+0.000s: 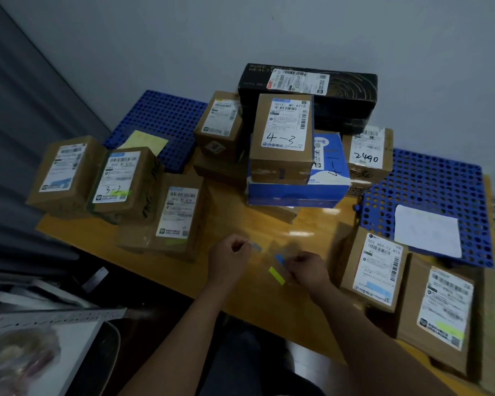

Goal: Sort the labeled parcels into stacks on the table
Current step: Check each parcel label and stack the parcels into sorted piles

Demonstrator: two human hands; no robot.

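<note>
Head view showed the left grip (230, 254) and the right grip (307, 268) low over the middle of the wooden bench (240, 221). Each had its fingers curled, pinching one end of a blurred clear strip of tabs (277, 274), blue and yellow-green; what it was exactly could not be told.

The labelled parcels lay around them. A left group included the parcel marked 3-2 (120, 181). In the centre stack the parcel marked 4-3 (283, 135) sat on a blue-and-white box (297, 190), with a black box (309, 87) behind. A right group began with a brown parcel (375, 270).

As I judged it, a tab could curl onto a finger or land on the wrong label, sending a parcel to the wrong stack. The right forearm lay close beside the right group, so a careless sweep could shove a parcel off the bench edge. A nudge could topple the tall centre stack.
</note>
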